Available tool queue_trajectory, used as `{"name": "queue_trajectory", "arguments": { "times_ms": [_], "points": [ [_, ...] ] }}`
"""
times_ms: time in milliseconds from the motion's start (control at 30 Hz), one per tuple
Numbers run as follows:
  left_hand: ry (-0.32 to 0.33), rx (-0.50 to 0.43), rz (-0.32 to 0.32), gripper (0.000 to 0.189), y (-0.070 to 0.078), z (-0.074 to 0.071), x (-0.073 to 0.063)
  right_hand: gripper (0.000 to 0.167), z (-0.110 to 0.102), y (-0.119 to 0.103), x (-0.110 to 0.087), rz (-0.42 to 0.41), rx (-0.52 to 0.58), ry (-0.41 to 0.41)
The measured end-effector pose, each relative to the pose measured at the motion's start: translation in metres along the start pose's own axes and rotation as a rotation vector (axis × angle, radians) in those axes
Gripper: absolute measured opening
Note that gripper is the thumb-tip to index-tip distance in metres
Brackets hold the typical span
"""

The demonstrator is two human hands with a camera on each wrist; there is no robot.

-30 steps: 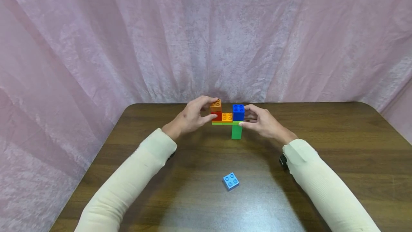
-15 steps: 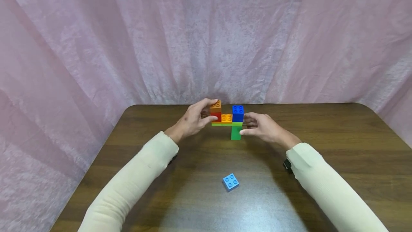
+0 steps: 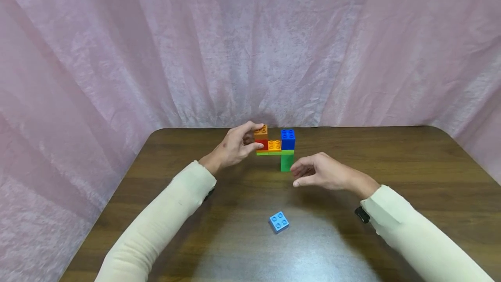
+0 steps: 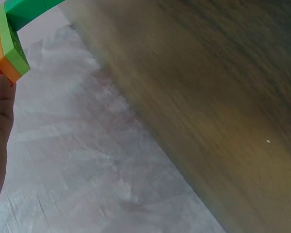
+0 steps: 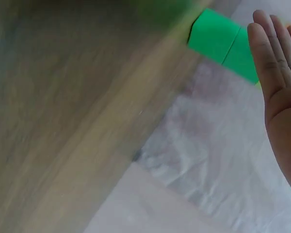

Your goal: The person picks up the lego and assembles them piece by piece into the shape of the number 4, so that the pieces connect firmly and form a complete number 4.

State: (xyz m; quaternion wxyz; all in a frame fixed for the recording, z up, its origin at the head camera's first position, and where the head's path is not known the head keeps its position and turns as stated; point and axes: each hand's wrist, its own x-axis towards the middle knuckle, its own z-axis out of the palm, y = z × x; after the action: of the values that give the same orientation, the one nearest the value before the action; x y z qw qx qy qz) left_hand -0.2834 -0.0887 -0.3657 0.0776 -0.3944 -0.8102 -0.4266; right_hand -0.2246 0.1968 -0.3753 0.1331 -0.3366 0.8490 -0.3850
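Note:
At the far side of the table stands a small structure of toy building bricks. Two stacked green bricks (image 3: 287,162) form its leg under lime plates (image 3: 275,153). On these sit a blue brick (image 3: 288,142) at right, an orange piece (image 3: 275,145) in the middle and, at left, a red brick (image 3: 265,143) below a darker orange one (image 3: 260,133). My left hand (image 3: 235,145) grips this left stack, thumb on the red brick, fingers partly hidden behind. Relaxed and holding nothing, my right hand (image 3: 326,171) hovers just right of the green leg.
A loose light-blue brick (image 3: 279,222) lies on the wooden table (image 3: 188,229) nearer to me, between my forearms. A pink curtain (image 3: 250,47) hangs right behind the table's back edge.
My right hand has let go of the blue-brick side, slid down past the green leg and drawn back toward me and rightward. The left hand keeps its grip on the structure.

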Motion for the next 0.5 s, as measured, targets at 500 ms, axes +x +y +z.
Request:
{"name": "queue_trajectory", "arguments": {
  "times_ms": [500],
  "points": [
    [0.013, 0.018, 0.006, 0.048, 0.002, 0.002, 0.000, 0.040, 0.046, -0.028, -0.005, -0.190, -0.174, -0.231]
  ]
}}
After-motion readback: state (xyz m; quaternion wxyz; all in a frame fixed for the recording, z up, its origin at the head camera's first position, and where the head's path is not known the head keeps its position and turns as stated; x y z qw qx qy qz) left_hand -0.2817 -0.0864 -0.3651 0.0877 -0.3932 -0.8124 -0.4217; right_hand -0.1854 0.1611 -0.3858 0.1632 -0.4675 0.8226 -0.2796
